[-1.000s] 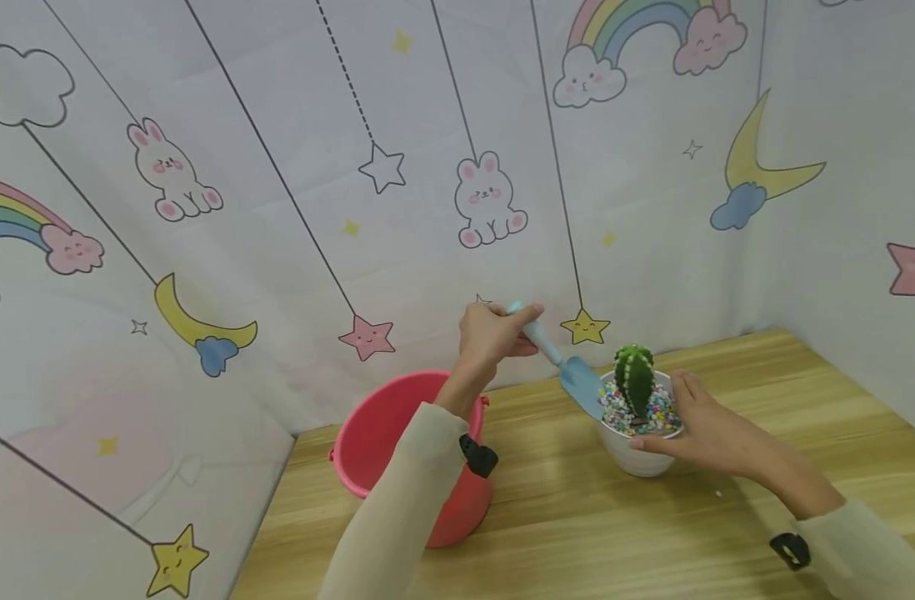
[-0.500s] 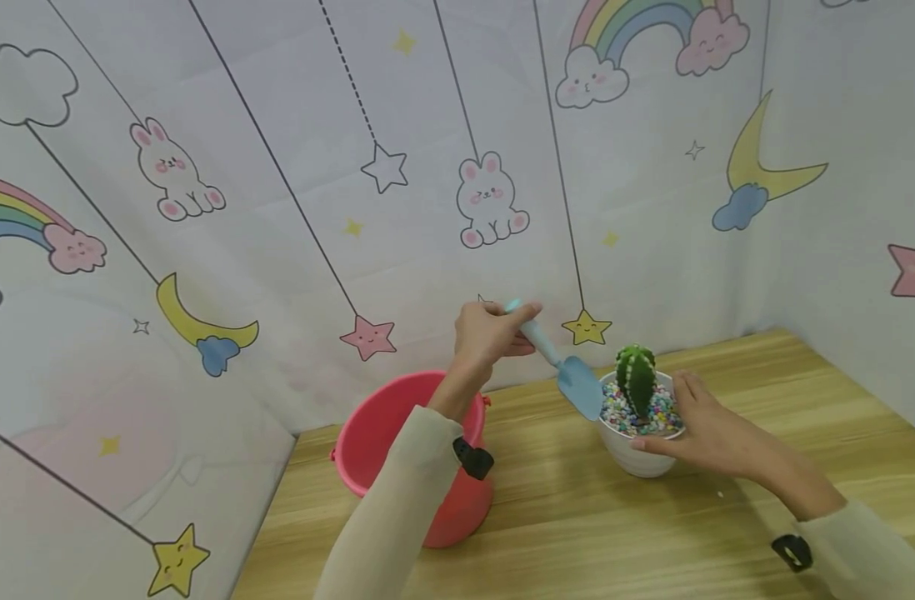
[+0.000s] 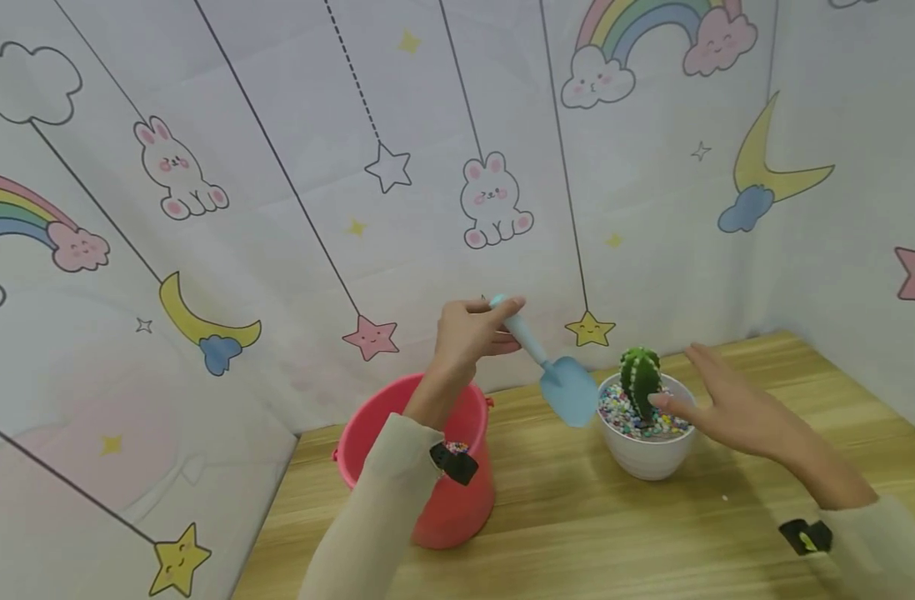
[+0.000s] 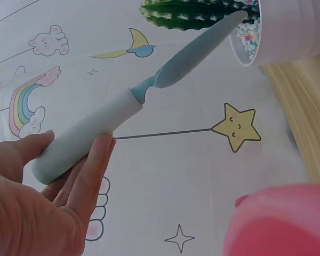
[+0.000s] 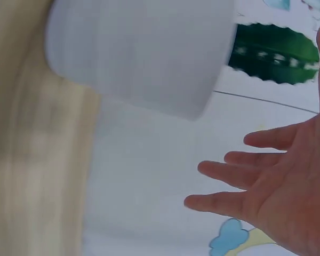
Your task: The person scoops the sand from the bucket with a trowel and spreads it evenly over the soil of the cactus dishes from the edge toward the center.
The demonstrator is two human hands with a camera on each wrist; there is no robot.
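My left hand (image 3: 468, 337) holds a light blue garden trowel (image 3: 568, 390) by its handle, thumb and fingers around the grip. The trowel's blade hangs just left of the white pot (image 3: 648, 458), near its rim. In the pot a small green cactus (image 3: 641, 379) stands upright among multicoloured pebbles (image 3: 621, 410). My right hand (image 3: 742, 408) is spread beside the pot's right side, thumb overlapping the rim in the head view. In the right wrist view the fingers (image 5: 224, 173) are straight and apart from the pot (image 5: 138, 53).
A pinkish-red bucket (image 3: 457, 508) stands left of the pot, below my left forearm, with some coloured pebbles (image 3: 457, 448) showing inside. The wooden table (image 3: 577, 542) meets a printed cloth backdrop (image 3: 292, 250) behind and at both sides. One pale speck (image 3: 724, 498) lies in front of the pot.
The trowel has moved left, away from the pot's rim, and its blade has turned to face the camera more. My right hand has let go of the pot and lifted slightly to the right.
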